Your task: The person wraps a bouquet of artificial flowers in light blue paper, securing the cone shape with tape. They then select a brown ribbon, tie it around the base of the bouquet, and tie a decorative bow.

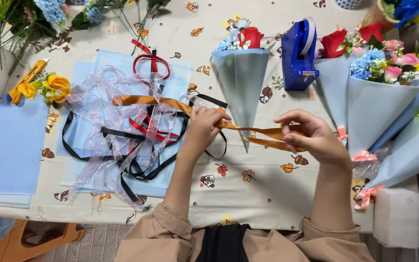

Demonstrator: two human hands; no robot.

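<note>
Grip: left hand and right hand both pinch the orange ribbon, taut between them above the tablecloth | step: seemingly folding a loop | next: steady tension | nearby: blue paper cone, ribbon pile, tape dispenser

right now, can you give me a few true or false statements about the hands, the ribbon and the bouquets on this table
1. Both hands hold the orange-brown ribbon. True: the left hand and the right hand each pinch it.
2. The blue tape dispenser lies on the floor. False: it stands on the table, beside the wrapped bouquets.
3. The small bouquet in a pale blue paper cone holds a red rose. True.
4. The yellow utility knife is in the right hand. False: it lies at the table's far left.
</note>
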